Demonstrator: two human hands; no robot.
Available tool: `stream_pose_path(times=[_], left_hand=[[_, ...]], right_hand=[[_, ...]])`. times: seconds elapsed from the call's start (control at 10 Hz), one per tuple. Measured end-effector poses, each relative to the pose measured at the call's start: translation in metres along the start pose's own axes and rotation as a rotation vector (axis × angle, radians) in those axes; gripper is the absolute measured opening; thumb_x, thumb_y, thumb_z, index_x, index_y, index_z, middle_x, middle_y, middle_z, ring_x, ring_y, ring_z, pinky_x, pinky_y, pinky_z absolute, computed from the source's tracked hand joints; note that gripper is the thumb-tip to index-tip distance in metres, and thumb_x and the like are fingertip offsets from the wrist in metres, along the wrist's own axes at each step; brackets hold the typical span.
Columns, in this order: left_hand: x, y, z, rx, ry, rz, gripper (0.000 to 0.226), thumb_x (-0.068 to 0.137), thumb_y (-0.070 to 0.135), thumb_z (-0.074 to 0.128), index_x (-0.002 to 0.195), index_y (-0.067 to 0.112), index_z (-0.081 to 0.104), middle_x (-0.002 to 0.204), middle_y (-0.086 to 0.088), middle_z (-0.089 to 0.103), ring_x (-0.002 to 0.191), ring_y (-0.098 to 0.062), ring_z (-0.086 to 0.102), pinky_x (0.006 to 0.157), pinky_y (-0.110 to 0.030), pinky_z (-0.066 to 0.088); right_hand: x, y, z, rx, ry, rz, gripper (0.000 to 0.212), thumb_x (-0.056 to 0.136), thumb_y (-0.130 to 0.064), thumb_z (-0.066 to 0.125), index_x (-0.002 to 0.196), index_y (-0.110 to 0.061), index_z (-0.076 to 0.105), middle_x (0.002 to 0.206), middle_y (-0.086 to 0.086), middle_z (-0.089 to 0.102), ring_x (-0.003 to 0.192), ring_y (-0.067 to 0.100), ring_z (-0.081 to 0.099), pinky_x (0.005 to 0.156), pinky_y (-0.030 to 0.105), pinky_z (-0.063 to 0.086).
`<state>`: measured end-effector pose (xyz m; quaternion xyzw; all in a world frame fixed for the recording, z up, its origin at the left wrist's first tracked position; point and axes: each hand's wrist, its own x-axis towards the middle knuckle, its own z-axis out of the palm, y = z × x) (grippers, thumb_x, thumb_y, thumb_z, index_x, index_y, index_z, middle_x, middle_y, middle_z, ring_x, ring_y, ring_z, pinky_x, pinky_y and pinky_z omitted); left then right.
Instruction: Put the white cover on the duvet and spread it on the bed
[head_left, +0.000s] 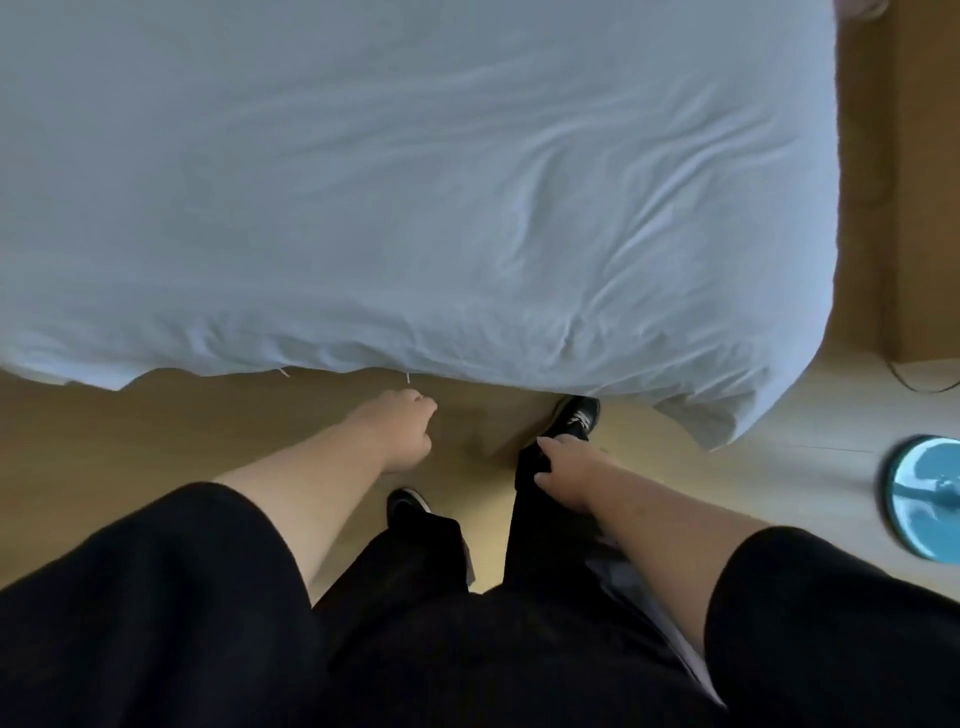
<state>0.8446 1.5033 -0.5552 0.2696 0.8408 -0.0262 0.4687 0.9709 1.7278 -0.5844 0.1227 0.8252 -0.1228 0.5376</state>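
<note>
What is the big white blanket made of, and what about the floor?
The white cover looks like soft, matte woven cloth, maybe cotton: it creases and hangs limp over the edge. The floor looks like smooth light wood or laminate, with a faint sheen.

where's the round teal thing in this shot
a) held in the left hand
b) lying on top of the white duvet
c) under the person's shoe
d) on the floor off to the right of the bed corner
d) the round teal thing sits on the wooden floor at the right edge of the view, past the hanging corner of the white duvet, and neither hand touches it.
</note>
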Motion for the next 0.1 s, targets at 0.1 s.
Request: stream_pose_path(times=[0.1], left_hand=[[-0.0368, -0.0315, -0.0223, -0.032, 0.057, -0.028, 0.048, 0.095, 0.024, 0.044, 0.143, 0.015, 0.046, 0.144, -0.011, 0.047, 0.13, -0.03, 0.047, 0.104, -0.041, 0.044]], right_hand=[[-0.031, -0.0059, -0.0439, 0.098, 0.168, -0.02, 0.065, 0.091, -0.041, 0.049, 0.152, -0.023, 0.035, 0.153, 0.008, 0.042, 0.14, 0.033, 0.042, 0.109, 0.051, 0.04]])
